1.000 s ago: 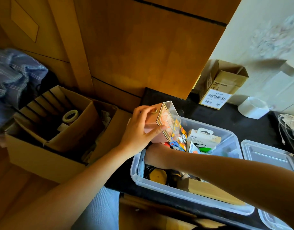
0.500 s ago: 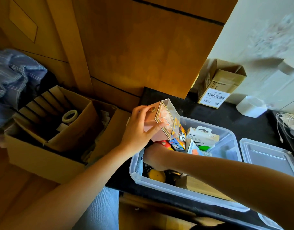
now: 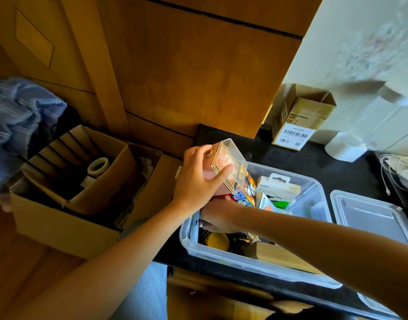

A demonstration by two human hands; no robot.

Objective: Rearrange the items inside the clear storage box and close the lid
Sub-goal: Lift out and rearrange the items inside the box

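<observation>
clear storage box, lid off | left hand grips rigid transparent case | right hand inside box, grip unclear

Two hands, three cardboard boxes, one storage box, one lid

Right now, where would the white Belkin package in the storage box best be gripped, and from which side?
Probably by its top hang-tab edge, from above. The Belkin package stands roughly upright in the clear storage box, its top exposed, while neighbouring items crowd its lower part.
</observation>
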